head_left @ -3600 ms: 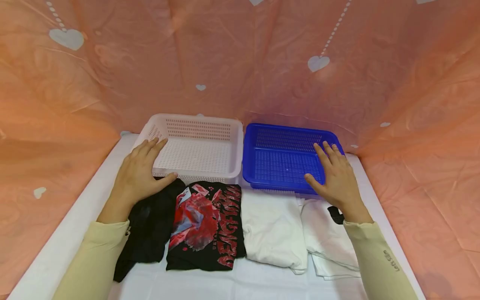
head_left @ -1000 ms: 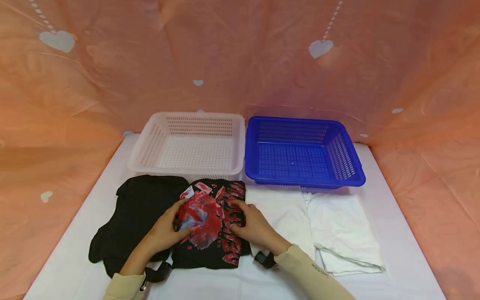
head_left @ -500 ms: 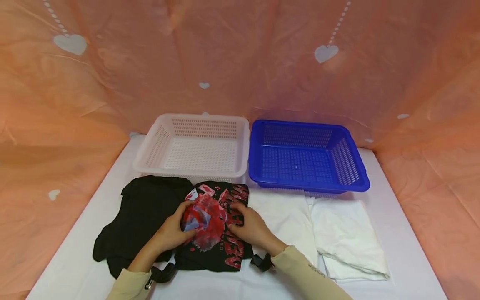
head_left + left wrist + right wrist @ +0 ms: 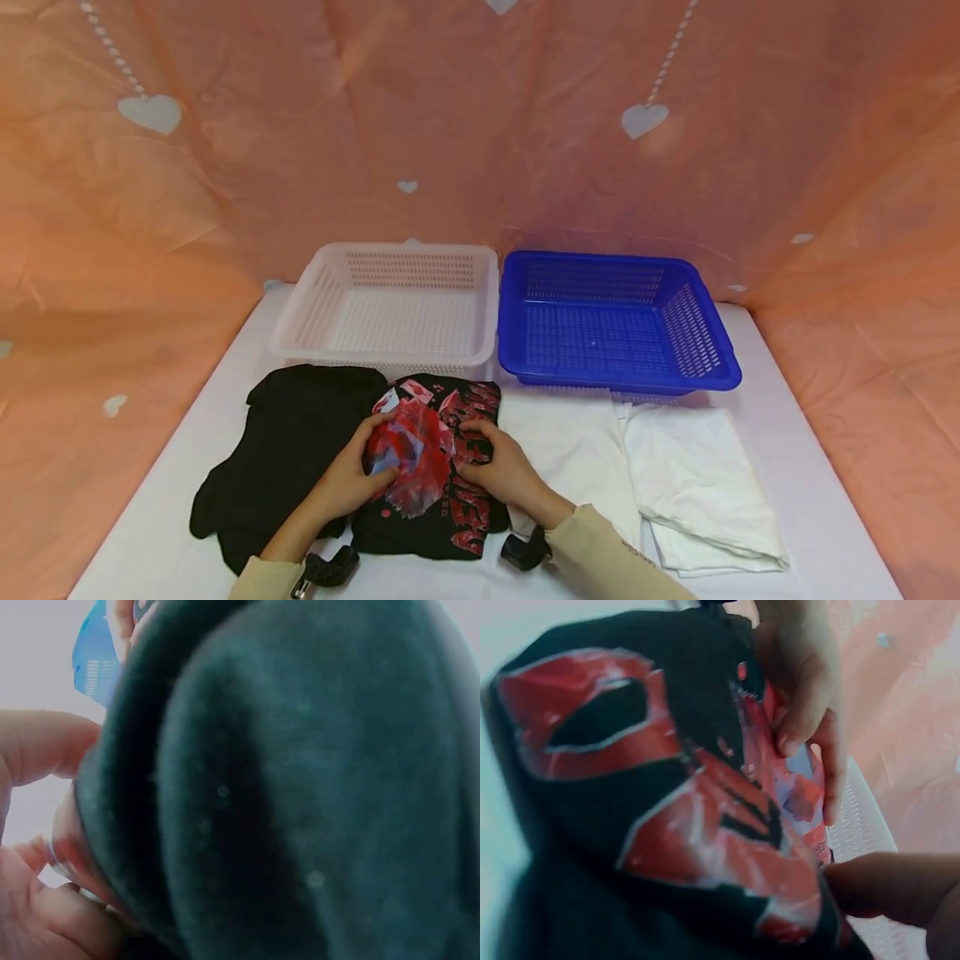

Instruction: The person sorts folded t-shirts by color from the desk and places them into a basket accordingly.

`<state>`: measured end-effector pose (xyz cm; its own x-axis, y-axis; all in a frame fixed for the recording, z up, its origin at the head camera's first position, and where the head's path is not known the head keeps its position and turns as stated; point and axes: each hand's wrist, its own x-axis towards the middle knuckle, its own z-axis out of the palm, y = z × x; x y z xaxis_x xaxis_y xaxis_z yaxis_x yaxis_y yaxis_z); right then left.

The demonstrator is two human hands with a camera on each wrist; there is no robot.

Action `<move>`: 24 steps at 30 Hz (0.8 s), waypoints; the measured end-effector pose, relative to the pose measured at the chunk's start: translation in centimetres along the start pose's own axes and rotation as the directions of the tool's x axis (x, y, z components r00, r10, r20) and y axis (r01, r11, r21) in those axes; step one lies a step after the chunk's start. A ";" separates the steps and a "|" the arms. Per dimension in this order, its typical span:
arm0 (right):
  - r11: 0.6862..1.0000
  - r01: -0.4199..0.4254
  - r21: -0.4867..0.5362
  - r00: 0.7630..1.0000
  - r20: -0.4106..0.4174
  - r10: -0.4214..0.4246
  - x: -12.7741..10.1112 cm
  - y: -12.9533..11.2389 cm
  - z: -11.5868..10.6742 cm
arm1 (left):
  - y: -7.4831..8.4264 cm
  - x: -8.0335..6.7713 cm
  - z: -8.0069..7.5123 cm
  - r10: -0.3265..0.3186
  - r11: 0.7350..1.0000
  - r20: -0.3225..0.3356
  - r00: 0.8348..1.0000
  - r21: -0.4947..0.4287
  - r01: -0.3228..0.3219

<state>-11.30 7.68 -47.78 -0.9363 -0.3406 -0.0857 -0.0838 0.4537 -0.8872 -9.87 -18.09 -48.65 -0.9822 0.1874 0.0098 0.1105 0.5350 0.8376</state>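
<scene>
A folded black T-shirt with a red print [image 4: 420, 500] lies on the white table, in front of the baskets. My left hand [image 4: 348, 483] pinches the cloth on its left part, thumb and fingers curled in. Facing it, my right hand [image 4: 510, 471] grips the shirt's right part in the same way. The right wrist view shows the printed cloth [image 4: 697, 825] bulging up close to the camera, with my left hand [image 4: 806, 697] beyond it. Dark blurred fabric [image 4: 322, 780] fills most of the left wrist view, beside my left fingers [image 4: 45, 742].
A plain black garment [image 4: 300, 442] lies left of the printed shirt. To its right are two folded white garments, one near [image 4: 562, 450] and one farther right [image 4: 697, 475]. Behind stand a white basket [image 4: 382, 360] and a blue basket [image 4: 615, 382], both empty. Orange curtains [image 4: 480, 117] enclose the table.
Both hands, first spread open over the baskets, have come down and inward onto the printed shirt. Over the last second they hold there almost still, while the head view shifts slightly.
</scene>
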 end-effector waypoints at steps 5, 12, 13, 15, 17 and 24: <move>0.999 -0.032 -0.042 0.999 0.003 0.032 0.0 -0.4 -0.2 | -0.1 0.1 0.0 -0.031 1.000 0.011 0.999 0.006 0.031; 0.981 -0.041 -0.191 0.998 0.035 0.049 -0.7 -1.0 -0.7 | 0.1 -0.2 0.1 -0.108 0.994 0.042 0.993 0.018 0.107; 0.976 -0.038 -0.213 0.998 0.044 0.049 -0.8 -1.1 -0.7 | 0.1 -0.2 0.1 -0.114 0.993 0.045 0.993 0.021 0.113; 0.971 -0.026 -0.240 0.997 0.068 0.044 -0.8 -1.2 -1.0 | 0.1 -0.3 0.1 -0.115 0.993 0.043 0.992 0.025 0.114; 0.967 -0.015 -0.253 0.995 0.087 0.038 -0.8 -1.4 -1.3 | 0.1 -0.3 0.1 -0.110 0.994 0.041 0.993 0.028 0.109; 0.966 -0.003 -0.260 0.991 0.126 0.037 -0.5 -1.5 -2.1 | 0.2 -0.2 -0.3 -0.088 0.996 0.051 0.995 0.039 0.086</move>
<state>-11.41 8.90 -45.48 -0.8882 -0.4248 -0.1749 -0.1668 0.6529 -0.7389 -9.65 -18.25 -48.38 -0.9790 0.1820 -0.0916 0.0319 0.5811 0.8132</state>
